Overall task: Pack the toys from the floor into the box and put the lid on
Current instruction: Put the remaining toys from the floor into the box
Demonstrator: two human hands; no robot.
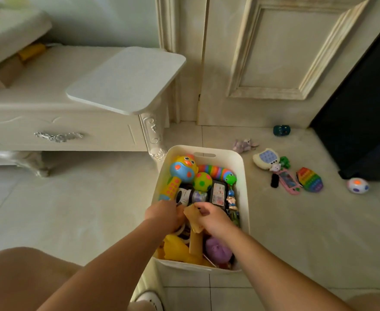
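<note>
A white plastic box stands on the floor in front of me, full of toys: a colourful duck hammer, a spotted green ball, a rainbow caterpillar. Both my hands reach into the box. My right hand grips a tan toy at its top. My left hand is curled beside it among the toys; what it holds is hidden. The white lid lies on the cabinet. Loose toys lie on the floor to the right: a rainbow pop toy, a pink phone toy.
A white ornate cabinet stands left of the box. Further floor toys: a purple plush, a dark teal toy, a white spotted ball, a cream pop toy. A dark object stands at right. A door panel is behind.
</note>
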